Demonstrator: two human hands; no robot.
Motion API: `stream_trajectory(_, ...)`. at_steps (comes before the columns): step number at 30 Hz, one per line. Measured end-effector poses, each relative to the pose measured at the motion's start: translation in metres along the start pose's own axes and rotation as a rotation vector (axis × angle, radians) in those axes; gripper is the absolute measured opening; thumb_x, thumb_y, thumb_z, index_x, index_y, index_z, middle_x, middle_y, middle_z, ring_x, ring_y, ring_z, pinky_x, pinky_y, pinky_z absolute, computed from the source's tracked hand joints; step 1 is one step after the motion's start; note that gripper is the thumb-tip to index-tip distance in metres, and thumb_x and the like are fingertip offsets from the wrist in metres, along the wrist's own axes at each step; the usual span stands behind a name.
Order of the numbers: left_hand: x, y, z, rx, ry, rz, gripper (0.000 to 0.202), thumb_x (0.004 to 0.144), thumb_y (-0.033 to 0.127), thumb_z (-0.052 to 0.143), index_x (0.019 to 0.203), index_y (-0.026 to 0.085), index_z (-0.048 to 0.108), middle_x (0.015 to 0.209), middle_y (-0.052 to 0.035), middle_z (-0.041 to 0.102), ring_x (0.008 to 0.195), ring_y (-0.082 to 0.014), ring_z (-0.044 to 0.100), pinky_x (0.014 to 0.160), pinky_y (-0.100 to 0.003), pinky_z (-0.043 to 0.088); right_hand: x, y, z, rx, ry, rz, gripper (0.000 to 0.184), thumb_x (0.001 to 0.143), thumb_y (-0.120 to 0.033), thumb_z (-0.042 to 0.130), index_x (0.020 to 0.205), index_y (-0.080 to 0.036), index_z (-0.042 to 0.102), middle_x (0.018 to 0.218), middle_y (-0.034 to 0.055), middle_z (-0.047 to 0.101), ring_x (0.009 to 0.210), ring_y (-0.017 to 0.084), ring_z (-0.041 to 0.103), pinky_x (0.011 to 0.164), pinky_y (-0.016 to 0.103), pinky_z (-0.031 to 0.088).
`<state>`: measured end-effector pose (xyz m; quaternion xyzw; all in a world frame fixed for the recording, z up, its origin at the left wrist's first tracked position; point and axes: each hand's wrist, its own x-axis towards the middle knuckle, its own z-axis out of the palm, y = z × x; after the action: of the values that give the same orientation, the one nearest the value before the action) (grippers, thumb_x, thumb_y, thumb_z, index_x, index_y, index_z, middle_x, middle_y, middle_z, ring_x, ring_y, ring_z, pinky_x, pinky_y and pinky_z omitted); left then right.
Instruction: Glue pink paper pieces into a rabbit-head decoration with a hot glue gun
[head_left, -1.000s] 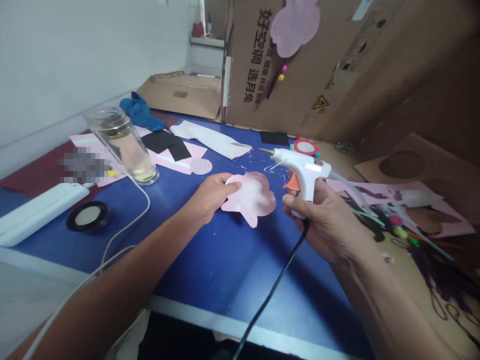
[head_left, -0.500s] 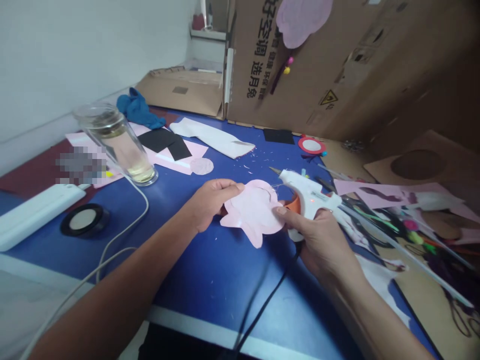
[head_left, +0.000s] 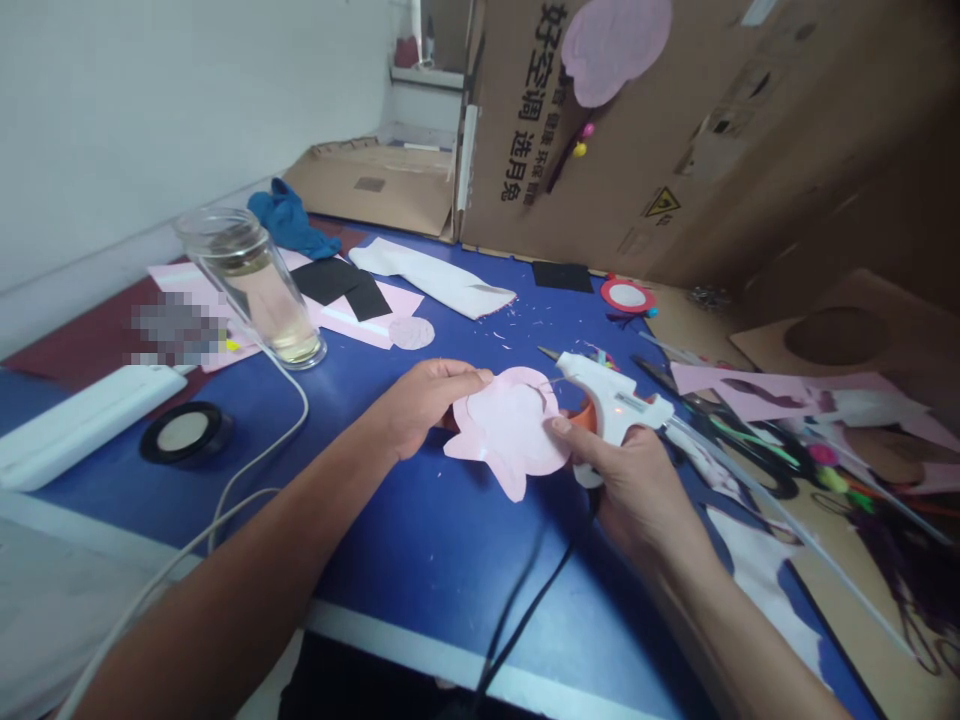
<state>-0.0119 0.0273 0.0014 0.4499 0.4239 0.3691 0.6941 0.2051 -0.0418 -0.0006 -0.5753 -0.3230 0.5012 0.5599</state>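
Note:
A pink paper cutout [head_left: 506, 430] with a scalloped, flower-like edge is held above the blue table, a paler piece lying on its face. My left hand [head_left: 435, 400] pinches its upper left edge between thumb and fingers. At its right edge, the thumb of my right hand [head_left: 630, 475] presses on the paper. That same hand is wrapped round a white hot glue gun [head_left: 611, 395] with an orange trigger, its nozzle pointing left above the cutout. A thin glue strand runs near the cutout's top edge. The fingers behind the paper are hidden.
Left stand a glass bottle [head_left: 262, 300] of pale liquid, a black tape roll [head_left: 186, 433] and a white power strip [head_left: 82, 425]. A cardboard box [head_left: 600, 190] rises behind. Paper scraps, scissors and cords clutter the right side. A black cable [head_left: 529, 605] hangs below the glue gun.
The whole view has shifted slightly, with the table things appearing a little further right. Both hands keep their hold on the pink cutout and the glue gun.

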Motion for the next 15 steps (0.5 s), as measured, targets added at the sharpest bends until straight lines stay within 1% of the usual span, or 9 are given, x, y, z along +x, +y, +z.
stream_trajectory(4,0.0015,-0.0026,0.0009,-0.008,-0.003,0.008,0.037,0.078,0.050,0.092,0.075,0.018,0.074,0.068,-0.0001,0.066,0.061,-0.0126,0.058,0.061,-0.027,0.044,0.0020,0.0003,0.0013,0.006,0.009,-0.009,0.041,0.056,-0.037,0.107,0.077,-0.019,0.077,0.073,-0.0016,0.065,0.067,0.013,0.054,0.062,0.027,0.046)
stream_trajectory(7,0.0017,-0.0038,0.0020,-0.025,-0.015,0.011,0.038,0.077,0.050,0.092,0.073,0.017,0.074,0.070,-0.0020,0.069,0.063,-0.0135,0.060,0.064,-0.028,0.044,0.0028,-0.0001,0.0016,0.017,0.009,-0.002,0.042,0.056,-0.038,0.108,0.076,-0.019,0.076,0.071,-0.0026,0.063,0.067,0.012,0.053,0.063,0.026,0.046)
stream_trajectory(9,0.0019,-0.0047,0.0023,-0.027,-0.018,0.004,0.038,0.078,0.050,0.092,0.074,0.017,0.075,0.072,-0.0032,0.071,0.065,-0.0142,0.062,0.065,-0.028,0.045,0.0027,-0.0004,0.0014,0.020,0.004,0.010,0.044,0.055,-0.040,0.108,0.074,-0.019,0.074,0.069,-0.0031,0.061,0.066,0.012,0.052,0.062,0.026,0.044)
stream_trajectory(15,0.0050,-0.0090,0.0034,-0.046,0.053,0.020,0.035,0.080,0.048,0.091,0.077,0.016,0.077,0.073,-0.0035,0.072,0.065,-0.0143,0.062,0.064,-0.028,0.046,0.0019,-0.0013,0.0016,0.021,-0.015,0.022,0.047,0.056,-0.043,0.108,0.072,-0.019,0.071,0.066,-0.0027,0.060,0.064,0.012,0.050,0.059,0.026,0.041)
